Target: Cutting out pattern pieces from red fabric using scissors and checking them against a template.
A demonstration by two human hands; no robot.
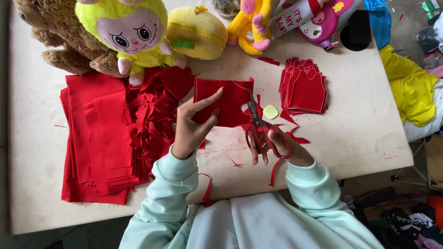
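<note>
Scissors (259,127) with red handles are sitting in the right hand (277,148), fingers looped through the handles and closed on them; the blades, slightly parted, are pointing toward the top of the frame, long axis near vertical, biting into the right edge of a red cloth piece (224,101) at frame centre; the left hand (194,124) is pinching that cloth along its left edge, thumb on top, fingers clamped; a stack of cut red pieces (304,87) is lying just right of it; folded red fabric (99,138) is filling the left of the table (350,133).
</note>
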